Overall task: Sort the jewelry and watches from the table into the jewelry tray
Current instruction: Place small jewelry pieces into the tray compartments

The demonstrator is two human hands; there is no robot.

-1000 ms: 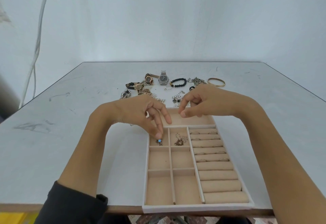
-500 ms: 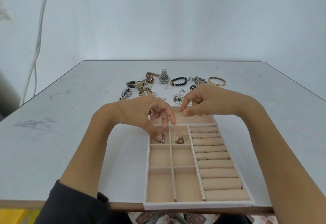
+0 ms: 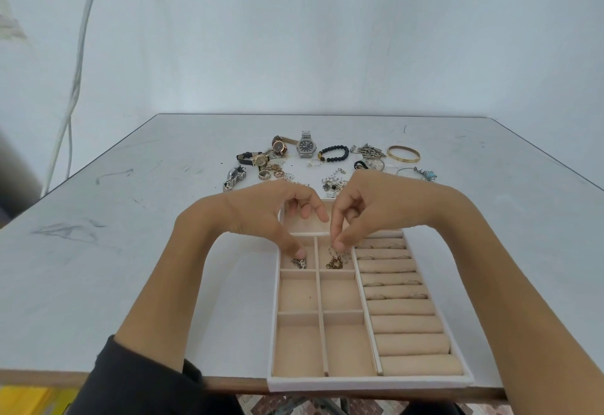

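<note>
Nearest, beige velvet-lined jewelry tray with a white rim [image 3: 366, 383], near rim right at the edge of the scuffed grey table [image 3: 130, 218]: liable to slide off if nudged by a forearm. Further in, two small compartments side by side, parted by a thin wall. Risk there of the tangled gold chain [image 3: 334, 263] snagging on a fingertip and lifting back out, or spilling over the wall onto the small silver link piece [image 3: 300, 263] next door. Left hand [image 3: 261, 212]: one fingertip [image 3: 299, 252] down on the silver piece, the other fingers loosely curled above, gripping nothing as far as can be seen. Right hand [image 3: 376, 208]: thumb and forefinger pinched tight on the gold chain's upper loops, the rest dangling to the compartment floor. Beyond the tray's far end, unsorted on the table: steel wristwatch with a dark dial [image 3: 306, 146], black bead bracelet [image 3: 333, 153], plain gold bangle [image 3: 403, 154].
</note>
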